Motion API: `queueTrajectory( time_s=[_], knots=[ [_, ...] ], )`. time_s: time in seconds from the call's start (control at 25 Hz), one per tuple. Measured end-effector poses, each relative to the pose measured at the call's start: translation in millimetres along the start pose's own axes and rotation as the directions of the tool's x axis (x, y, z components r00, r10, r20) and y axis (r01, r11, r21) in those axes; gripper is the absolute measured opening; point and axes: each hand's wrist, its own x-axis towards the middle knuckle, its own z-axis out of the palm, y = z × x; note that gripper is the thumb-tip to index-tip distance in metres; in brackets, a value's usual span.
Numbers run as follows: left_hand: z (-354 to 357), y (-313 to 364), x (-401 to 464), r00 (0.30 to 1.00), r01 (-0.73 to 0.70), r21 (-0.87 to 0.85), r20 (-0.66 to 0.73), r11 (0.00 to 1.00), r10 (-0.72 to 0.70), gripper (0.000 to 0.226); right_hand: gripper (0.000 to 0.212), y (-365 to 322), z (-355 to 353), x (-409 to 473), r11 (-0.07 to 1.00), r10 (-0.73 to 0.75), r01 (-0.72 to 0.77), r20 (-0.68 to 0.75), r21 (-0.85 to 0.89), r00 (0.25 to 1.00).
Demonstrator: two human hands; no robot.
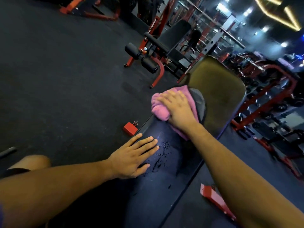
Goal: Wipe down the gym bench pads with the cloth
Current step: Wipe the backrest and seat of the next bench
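Observation:
A dark bench seat pad (158,191) runs from the bottom centre up to the middle, with drops of liquid on it near my left hand. My left hand (134,155) lies flat on the pad's left edge, fingers straight. My right hand (178,109) presses a bunched pink cloth (160,106) onto the far end of the seat pad, fingers spread over it. Beyond the cloth rises the tilted back pad (218,89), which looks olive in this light.
Red bench frame feet show at the left (130,128) and lower right (215,201). A red and black leg machine (153,53) stands behind on the dark rubber floor (57,79). Dumbbell racks (271,96) line the right side. My knee (31,162) is at the lower left.

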Motion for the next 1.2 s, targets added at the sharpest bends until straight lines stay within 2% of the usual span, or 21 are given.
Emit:
queueTrajectory(
  time_s=[0.08, 0.2, 0.32, 0.4, 0.44, 0.52, 0.6, 0.68, 0.8, 0.88, 0.92, 1.0, 1.12, 1.2],
  knots=[
    [-1.1, -5.5, 7.5, 0.998, -0.057, 0.054, -0.029, 0.997, 0.058, 0.068, 0.050, -4.6, -17.8, 9.6, 0.983, -0.170, 0.175, 0.109, -0.047, 0.980],
    [1.8, -7.7, 6.7, 0.997, -0.063, 0.029, -0.045, 0.998, 0.064, 0.070, 0.038, 21.9, -65.0, 68.1, 0.951, -0.230, 0.256, 0.152, -0.176, 0.961],
    [3.6, -8.4, 2.6, 0.996, -0.072, 0.017, -0.052, 0.997, 0.072, 0.072, 0.034, 60.1, -87.0, 111.9, 0.923, -0.088, 0.187, 0.289, -0.336, 0.953],
    [0.8, -9.5, 4.2, 0.996, -0.075, 0.004, -0.037, 0.997, 0.075, 0.072, 0.021, 54.4, -71.6, 117.6, 0.925, 0.087, 0.085, 0.424, -0.371, 0.902],
    [0.4, -9.8, 3.7, 0.997, -0.072, -0.008, -0.028, 0.997, 0.072, 0.071, 0.022, 46.3, -60.9, 114.3, 0.926, 0.156, 0.035, 0.467, -0.377, 0.871],
    [2.2, -11.7, 3.1, 0.996, -0.079, -0.028, -0.033, 0.997, 0.078, 0.071, 0.038, 29.3, -45.1, 109.0, 0.933, 0.199, -0.020, 0.468, -0.360, 0.861],
    [2.1, -12.1, 4.1, 0.995, -0.084, -0.049, -0.048, 0.995, 0.082, 0.070, 0.049, 7.9, -37.5, 103.7, 0.945, 0.153, -0.001, 0.442, -0.327, 0.884],
    [1.4, -11.4, 3.2, 0.995, -0.084, -0.067, -0.059, 0.994, 0.080, 0.070, 0.058, -30.5, -23.1, 94.8, 0.958, 0.038, 0.102, 0.472, -0.266, 0.881],
    [0.6, -11.7, 3.3, 0.996, -0.083, -0.078, -0.034, 0.994, 0.080, 0.070, 0.048, -90.2, 2.3, 67.5, 0.939, -0.212, 0.321, 0.535, -0.119, 0.818],
    [1.3, -12.6, 2.7, 0.996, -0.083, -0.077, -0.032, 0.994, 0.080, 0.069, 0.054, -81.6, 4.4, 70.2, 0.917, -0.280, 0.387, 0.531, -0.100, 0.800],
    [0.5, -13.0, 2.3, 0.996, -0.089, -0.080, -0.030, 0.993, 0.086, 0.069, 0.062, -63.1, 0.3, 79.9, 0.918, -0.259, 0.377, 0.533, -0.123, 0.806],
    [-1.2, -12.1, 3.7, 0.995, -0.095, -0.080, -0.015, 0.992, 0.094, 0.069, 0.071, -15.5, -17.9, 103.3, 0.938, -0.112, 0.271, 0.552, -0.215, 0.826],
    [-1.6, -12.0, 4.7, 0.995, -0.099, -0.072, 0.005, 0.992, 0.099, 0.070, 0.055, 8.9, -36.6, 111.5, 0.930, 0.023, 0.174, 0.523, -0.323, 0.852],
    [-0.6, -11.9, 3.9, 0.995, -0.103, -0.065, 0.000, 0.993, 0.103, 0.071, 0.053, -19.2, -26.0, 100.8, 0.934, -0.004, 0.176, 0.485, -0.310, 0.874]
  ],
)
